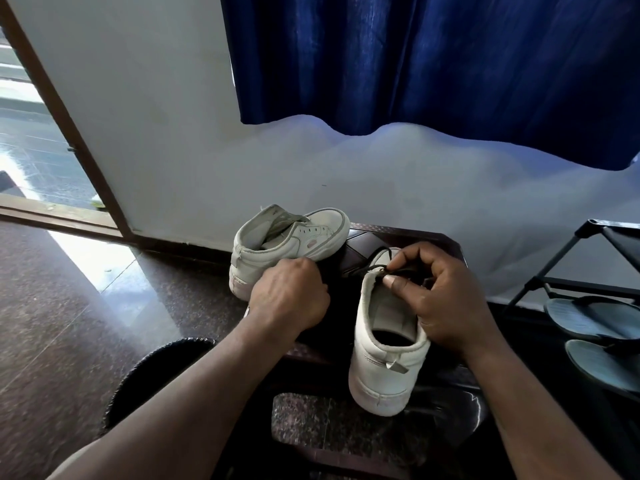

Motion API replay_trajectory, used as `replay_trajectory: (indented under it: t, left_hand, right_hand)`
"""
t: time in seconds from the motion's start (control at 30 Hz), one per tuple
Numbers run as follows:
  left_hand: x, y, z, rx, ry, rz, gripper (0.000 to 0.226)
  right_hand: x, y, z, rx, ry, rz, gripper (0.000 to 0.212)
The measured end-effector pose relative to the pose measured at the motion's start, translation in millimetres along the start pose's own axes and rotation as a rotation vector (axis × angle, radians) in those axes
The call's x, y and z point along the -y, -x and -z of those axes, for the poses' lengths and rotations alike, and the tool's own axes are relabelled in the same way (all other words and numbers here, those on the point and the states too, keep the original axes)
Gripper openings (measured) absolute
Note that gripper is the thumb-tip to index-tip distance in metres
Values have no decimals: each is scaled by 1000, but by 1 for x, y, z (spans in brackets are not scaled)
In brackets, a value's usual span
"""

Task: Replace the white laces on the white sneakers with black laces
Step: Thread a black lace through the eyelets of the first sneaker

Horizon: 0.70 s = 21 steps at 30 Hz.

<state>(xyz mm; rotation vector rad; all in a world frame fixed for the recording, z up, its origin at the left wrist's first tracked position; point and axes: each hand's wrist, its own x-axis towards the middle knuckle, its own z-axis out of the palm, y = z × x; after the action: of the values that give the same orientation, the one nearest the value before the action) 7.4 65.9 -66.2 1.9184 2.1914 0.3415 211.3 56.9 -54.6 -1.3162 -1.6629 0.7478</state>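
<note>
**Black lace at the near sneaker**

Head view: your right hand (438, 299) pinches the black lace (377, 263) over the near white sneaker (384, 348) on the dark stool (367, 242). Your left hand (289, 297), fingers curled, grip unclear, rests beside the laceless far sneaker (287, 242) at the stool's far-left edge.

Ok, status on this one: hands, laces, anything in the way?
Right hand pinching black lace at near sneaker. Left hand closed between the shoes, contents hidden. Far sneaker unlaced. Nothing blocking.
</note>
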Motion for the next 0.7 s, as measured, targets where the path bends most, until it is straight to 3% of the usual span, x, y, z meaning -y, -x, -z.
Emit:
replay_trajectory:
  t: [0.13,0.2,0.3,0.4,0.5,0.57,0.7]
  left_hand:
    - [-4,-2,4,-110,269,-219,7]
    - [-9,-2,6,-27,454,-285,19]
    - [-16,-2,0,79,524,-290,31]
    - [-15,-6,-3,72,478,-275,33]
    - [-12,-8,0,46,264,-247,16]
    - [-10,-6,1,75,174,-212,20]
    - [-11,-4,-1,74,108,-185,21]
  right_hand:
    - [-1,1,0,0,-32,-2,22]
    - [0,0,0,15,-70,-15,22]
    - [-1,0,-1,31,-133,-19,23]
    - [-1,-3,-2,40,-244,-37,22]
    - [-1,-8,6,-15,-591,-73,20]
    - [0,-13,17,-87,-805,-56,18]
    - [-5,-18,35,-188,-929,-4,16]
